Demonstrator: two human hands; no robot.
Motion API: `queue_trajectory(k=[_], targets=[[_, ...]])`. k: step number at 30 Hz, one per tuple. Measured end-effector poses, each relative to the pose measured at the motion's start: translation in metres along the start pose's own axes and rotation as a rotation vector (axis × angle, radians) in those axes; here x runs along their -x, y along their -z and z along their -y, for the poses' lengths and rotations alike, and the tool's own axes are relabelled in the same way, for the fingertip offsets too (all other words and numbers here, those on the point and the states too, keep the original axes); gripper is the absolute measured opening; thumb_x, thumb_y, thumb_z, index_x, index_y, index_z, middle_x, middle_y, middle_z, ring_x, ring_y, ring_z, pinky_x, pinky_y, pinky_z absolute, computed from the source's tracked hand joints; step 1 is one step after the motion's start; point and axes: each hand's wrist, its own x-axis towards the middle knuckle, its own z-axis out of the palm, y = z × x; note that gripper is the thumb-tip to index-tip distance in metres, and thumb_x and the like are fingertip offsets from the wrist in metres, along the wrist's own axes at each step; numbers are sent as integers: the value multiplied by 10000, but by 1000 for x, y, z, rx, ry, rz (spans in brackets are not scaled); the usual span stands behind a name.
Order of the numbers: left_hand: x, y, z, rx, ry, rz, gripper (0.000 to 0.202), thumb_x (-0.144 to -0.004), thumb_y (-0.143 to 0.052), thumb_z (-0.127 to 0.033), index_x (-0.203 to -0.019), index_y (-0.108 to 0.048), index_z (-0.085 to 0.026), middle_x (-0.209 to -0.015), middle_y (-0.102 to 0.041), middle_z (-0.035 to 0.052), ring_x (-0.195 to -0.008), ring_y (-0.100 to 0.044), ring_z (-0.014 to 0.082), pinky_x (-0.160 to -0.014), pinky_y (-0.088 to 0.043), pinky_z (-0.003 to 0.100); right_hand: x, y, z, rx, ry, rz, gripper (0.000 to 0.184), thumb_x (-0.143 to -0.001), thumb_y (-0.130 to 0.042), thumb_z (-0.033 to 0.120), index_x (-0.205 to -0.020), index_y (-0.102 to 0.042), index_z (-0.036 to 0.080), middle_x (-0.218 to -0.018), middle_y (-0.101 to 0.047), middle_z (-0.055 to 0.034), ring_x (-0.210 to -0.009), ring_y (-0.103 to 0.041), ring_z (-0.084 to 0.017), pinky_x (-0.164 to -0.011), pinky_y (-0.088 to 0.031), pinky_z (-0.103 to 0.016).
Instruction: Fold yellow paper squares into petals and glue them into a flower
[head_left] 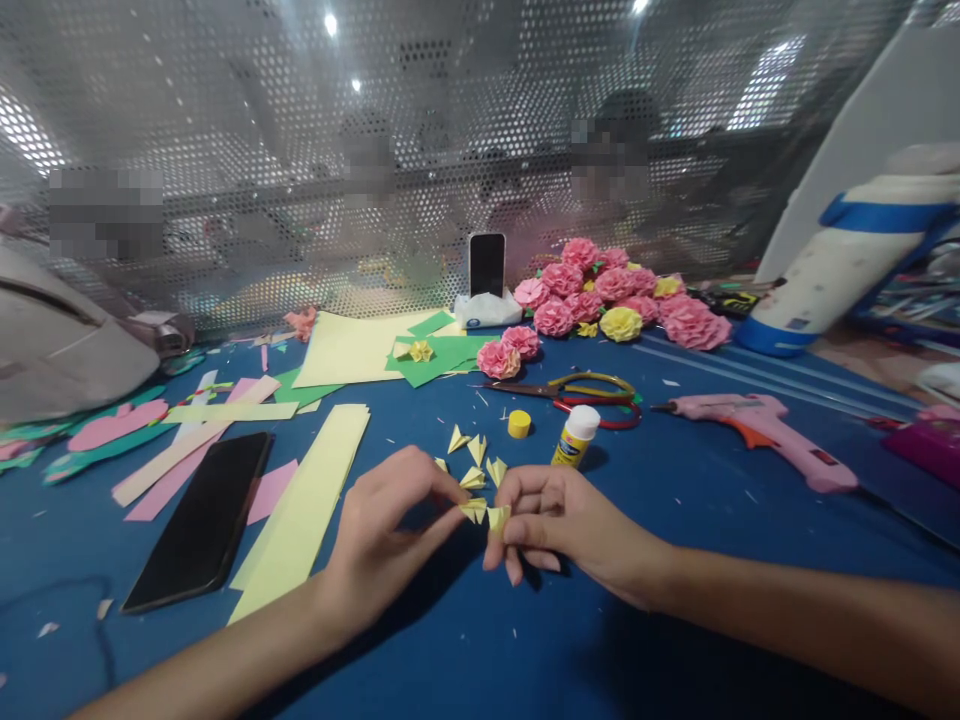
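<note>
Thumb and fingertips of my left hand [401,525] pinch a small folded yellow paper piece [474,510]. In my right hand [559,520], thumb and index finger hold another folded yellow paper piece [497,519], close beside the first; whether the two touch I cannot tell. Several similar folded pieces [477,450] lie on the blue table just beyond my fingers. Past my right hand stands a glue stick [572,440] with a white end up, and its yellow cap [519,424] sits apart to its left.
Scissors [592,390] and a pink glue gun [772,430] lie to the right. Pink paper flowers [577,290] are heaped at the back, near a propped phone [487,265]. Leftward are a dark phone [202,520] and yellow paper strips [307,510]. A white-and-blue bottle [847,260] stands at far right.
</note>
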Motion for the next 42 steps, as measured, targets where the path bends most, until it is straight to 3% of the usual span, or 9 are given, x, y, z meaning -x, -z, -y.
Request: queue_trajectory(k=[7, 27, 31, 37, 42], targets=[[-3, 0, -4, -118, -147, -11, 69, -939, -658, -158, -929, -598, -189, -777, -652, 6, -663, -557, 128, -600, -437, 244, 1, -1, 1, 56, -61, -13, 282, -835, -793, 351, -821, -606, 140, -768, -766, -74, -545, -625, -69, -422, -348, -144], [-4, 11, -3, -370, -326, 114, 93, -971, -556, -93, -991, -596, -175, -762, -634, 30, -675, -466, 166, -632, -354, 316, 1, -2, 7, 69, -135, 19, 285, -811, -809, 340, -789, -610, 137, -747, -759, -65, -537, -579, -66, -445, -348, -141], [-3, 10, -4, -315, -282, 109, 100, -959, -591, -97, -998, -613, -186, -788, -658, 24, -680, -489, 158, -639, -371, 310, 1, -2, 7, 71, -131, 19, 289, -809, -810, 347, -774, -617, 136, -745, -759, -66, -538, -581, -67, -446, -341, -145], [-7, 6, -13, -90, -90, 22, 76, -916, -699, -152, -908, -631, -184, -794, -676, 15, -699, -582, 138, -631, -474, 251, 1, 1, 4, 64, -92, -7, 291, -827, -797, 370, -820, -625, 136, -730, -748, -58, -539, -572, -71, -450, -336, -158], [-7, 3, -17, 79, 44, 20, 54, -883, -737, -150, -905, -718, -195, -819, -744, 16, -715, -662, 141, -685, -536, 246, 0, 3, 2, 40, -74, -6, 308, -852, -772, 408, -838, -645, 128, -734, -730, -47, -536, -549, -62, -454, -316, -167]])
